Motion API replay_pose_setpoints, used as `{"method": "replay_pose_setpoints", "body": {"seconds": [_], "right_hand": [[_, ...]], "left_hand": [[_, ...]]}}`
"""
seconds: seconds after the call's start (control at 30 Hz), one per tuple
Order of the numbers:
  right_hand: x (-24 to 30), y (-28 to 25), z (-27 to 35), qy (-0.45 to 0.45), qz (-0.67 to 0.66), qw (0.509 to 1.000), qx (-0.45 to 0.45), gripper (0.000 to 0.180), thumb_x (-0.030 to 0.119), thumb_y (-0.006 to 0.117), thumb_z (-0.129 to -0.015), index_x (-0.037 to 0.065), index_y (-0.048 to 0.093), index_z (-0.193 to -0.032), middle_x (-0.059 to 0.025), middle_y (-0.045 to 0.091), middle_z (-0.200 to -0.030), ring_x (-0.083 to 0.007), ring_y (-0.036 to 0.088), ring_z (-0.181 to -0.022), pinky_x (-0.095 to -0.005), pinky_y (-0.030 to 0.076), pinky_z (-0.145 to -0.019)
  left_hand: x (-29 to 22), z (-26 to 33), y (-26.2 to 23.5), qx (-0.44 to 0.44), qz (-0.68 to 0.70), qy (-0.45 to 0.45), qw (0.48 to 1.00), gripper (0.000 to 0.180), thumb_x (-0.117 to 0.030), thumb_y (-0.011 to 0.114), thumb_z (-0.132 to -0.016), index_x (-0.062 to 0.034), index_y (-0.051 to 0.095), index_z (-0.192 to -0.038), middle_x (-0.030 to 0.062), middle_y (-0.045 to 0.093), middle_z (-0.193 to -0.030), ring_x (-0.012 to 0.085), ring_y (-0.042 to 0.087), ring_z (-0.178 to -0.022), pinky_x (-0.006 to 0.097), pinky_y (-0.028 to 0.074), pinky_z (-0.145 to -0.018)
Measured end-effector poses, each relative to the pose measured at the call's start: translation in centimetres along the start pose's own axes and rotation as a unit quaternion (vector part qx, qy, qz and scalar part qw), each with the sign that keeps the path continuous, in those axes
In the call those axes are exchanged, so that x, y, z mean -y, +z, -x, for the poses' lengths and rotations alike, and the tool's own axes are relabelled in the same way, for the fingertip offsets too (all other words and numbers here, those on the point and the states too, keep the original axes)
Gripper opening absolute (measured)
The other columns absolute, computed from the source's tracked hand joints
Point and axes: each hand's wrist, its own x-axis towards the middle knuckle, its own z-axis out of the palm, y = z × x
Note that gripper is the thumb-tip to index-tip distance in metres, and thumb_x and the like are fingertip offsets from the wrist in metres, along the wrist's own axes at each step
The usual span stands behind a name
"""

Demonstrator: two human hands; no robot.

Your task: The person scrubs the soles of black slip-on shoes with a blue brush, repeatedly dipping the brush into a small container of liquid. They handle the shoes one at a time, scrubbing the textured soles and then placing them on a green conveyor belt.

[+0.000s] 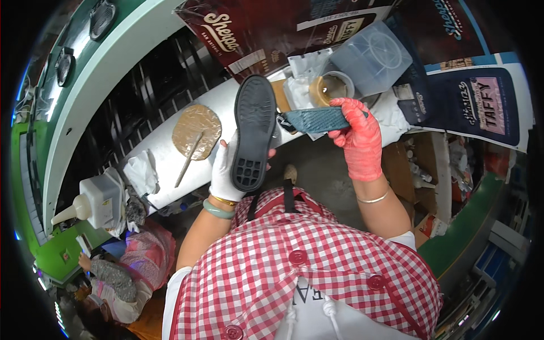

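My left hand, in a white glove, grips a black shoe sole from its lower side. The sole stands lengthwise, showing a raised rim and a grid of square hollows at the heel. My right hand, in a pinkish-red glove, pinches a long teal piece with a textured, woven-looking surface; its exact kind is unclear. That piece lies sideways, its dark left end close to the sole's right edge. Behind it stands a round container with amber-coloured contents.
On the white bench lie a plastic-wrapped brown disc with a thin stick across it, and a white cloth. A nozzle bottle stands left. A clear plastic box tilts at the back. Another person works lower left.
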Motion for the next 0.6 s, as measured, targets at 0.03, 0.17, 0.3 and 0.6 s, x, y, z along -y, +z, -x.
{"method": "replay_pose_setpoints", "body": {"seconds": [0.03,0.17,0.3,0.6], "right_hand": [[0.5,1.7,0.9,0.001,0.020,1.000,0.006,0.024,0.024,0.055,-0.093,0.003,0.062,-0.102,-0.0040,0.063,-0.073,-0.0056,0.057,-0.056,-0.0148,0.040,-0.045],[0.6,4.5,2.3,0.006,0.057,0.998,0.016,0.023,0.022,0.053,-0.094,0.003,0.062,-0.103,-0.0051,0.065,-0.081,-0.0080,0.062,-0.061,-0.0159,0.045,-0.050],[0.7,5.0,2.7,0.008,0.072,0.997,0.026,0.023,0.022,0.054,-0.093,0.003,0.062,-0.103,-0.0047,0.065,-0.085,-0.0086,0.063,-0.063,-0.0167,0.046,-0.051],[1.0,5.5,4.8,0.012,0.132,0.990,0.055,0.022,0.022,0.054,-0.093,0.003,0.063,-0.100,-0.0048,0.065,-0.081,-0.0080,0.060,-0.059,-0.0170,0.043,-0.048]], "left_hand": [[-0.2,0.1,0.6,0.000,-0.020,0.006,1.000,0.083,-0.068,0.037,-0.085,-0.0094,0.025,-0.142,0.0176,0.048,-0.128,0.0334,0.058,-0.107,0.039,0.054,-0.079],[-0.1,0.7,2.5,0.021,-0.029,0.025,0.999,0.088,-0.073,0.034,-0.082,-0.0098,0.024,-0.143,0.0162,0.050,-0.124,0.0324,0.059,-0.104,0.038,0.053,-0.079],[0.1,1.5,3.9,0.021,-0.028,0.033,0.999,0.090,-0.074,0.033,-0.082,-0.0102,0.023,-0.143,0.0162,0.049,-0.125,0.0324,0.059,-0.102,0.038,0.053,-0.078],[0.6,1.7,5.7,-0.070,-0.022,0.069,0.995,0.087,-0.076,0.036,-0.079,-0.0077,0.040,-0.132,0.0124,0.055,-0.118,0.0253,0.059,-0.095,0.040,0.053,-0.073]]}}
